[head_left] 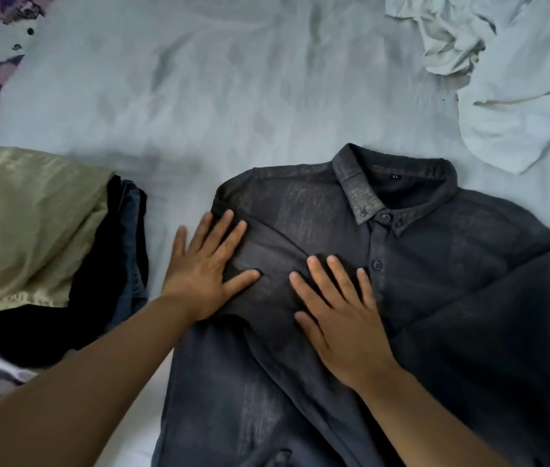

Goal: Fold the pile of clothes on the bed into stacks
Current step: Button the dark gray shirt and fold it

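Both hands press flat, fingers spread, on a dark grey button-down shirt (418,281) (collar tag reads XL) lying front-up on the pale bedsheet (199,96); the left hand (204,267) rests on its folded-in sleeve, the right hand (341,318) beside the button placket; left of the hands lies an olive garment (24,224) atop dark clothes (112,264); beyond, to the right, crumpled white clothing (502,79).

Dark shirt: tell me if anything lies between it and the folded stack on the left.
Nothing visible does. Only bare bedsheet separates the dark shirt from the folded stack; both hands press flat on the shirt.
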The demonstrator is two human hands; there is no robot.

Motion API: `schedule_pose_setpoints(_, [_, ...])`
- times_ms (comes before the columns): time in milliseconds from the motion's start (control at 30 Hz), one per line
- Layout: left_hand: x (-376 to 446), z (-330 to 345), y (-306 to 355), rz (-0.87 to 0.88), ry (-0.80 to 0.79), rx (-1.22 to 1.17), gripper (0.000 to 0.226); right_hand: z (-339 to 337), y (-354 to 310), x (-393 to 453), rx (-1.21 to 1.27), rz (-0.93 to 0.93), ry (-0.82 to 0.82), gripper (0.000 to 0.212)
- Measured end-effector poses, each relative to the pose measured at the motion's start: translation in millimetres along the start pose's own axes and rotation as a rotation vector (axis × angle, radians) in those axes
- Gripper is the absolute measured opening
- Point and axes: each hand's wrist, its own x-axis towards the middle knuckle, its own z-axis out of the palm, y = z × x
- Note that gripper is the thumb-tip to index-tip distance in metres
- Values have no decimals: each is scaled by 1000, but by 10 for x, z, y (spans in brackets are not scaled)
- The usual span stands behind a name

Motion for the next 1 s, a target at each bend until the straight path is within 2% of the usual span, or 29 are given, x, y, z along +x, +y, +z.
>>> schedule_pose_setpoints(100, [97, -118, 39, -60, 36, -137, 87, -242, 130, 56, 136, 129, 202, 48])
schedule_pose_setpoints(200, [274, -292, 138, -106, 97, -223, 90, -507, 527, 168, 126, 319, 346, 49])
schedule_pose_setpoints(267, [469, -433, 193, -105, 74, -168, 94, -657, 870, 292, 97, 498, 272, 56])
schedule_pose_setpoints(333, [668, -571, 258, -59, 21, -85, 101, -775, 1194, 403, 76, 642, 111, 67])
schedule_pose_setpoints(433, [892, -718, 336, 14, -57, -32, 115, -859, 1543, 491, 115, 739, -72, 77])
schedule_pose_setpoints(500, [973, -766, 406, 61, -76, 18, 125, -890, 1645, 495, 143, 768, -111, 84])
schedule_pose_setpoints(567, [1023, -812, 513, 86, -94, 92, 132, -957, 1665, 490, 135, 800, -93, 82])
schedule_pose_setpoints(633, [1019, -835, 653, 76, -109, 136, 131, -1043, 1638, 452, 150, 824, -94, 62])
schedule_pose_setpoints(700, [968, -830, 793, 46, -121, 105, 122, -1116, 1605, 373, 208, 831, -115, 38])
schedule_pose_setpoints(733, [933, -817, 846, 24, -131, 51, 116, -1145, 1588, 329, 240, 828, -111, 33])
schedule_pose_setpoints(800, [820, -817, 929, -26, -109, -107, 90, -1231, 1538, 196, 324, 813, -63, 33])
schedule_pose_setpoints(867, [654, -902, 957, -86, 11, -328, 55, -1351, 1472, 39, 397, 789, -4, 30])
schedule_pose_setpoints(933, [461, -1027, 922, -77, 112, -561, 25, -1476, 1411, -129, 422, 743, 41, 26])
schedule_pose_setpoints(1000, [195, -1115, 853, 5, 125, -647, 16, -1590, 1323, -336, 399, 687, 35, 24])
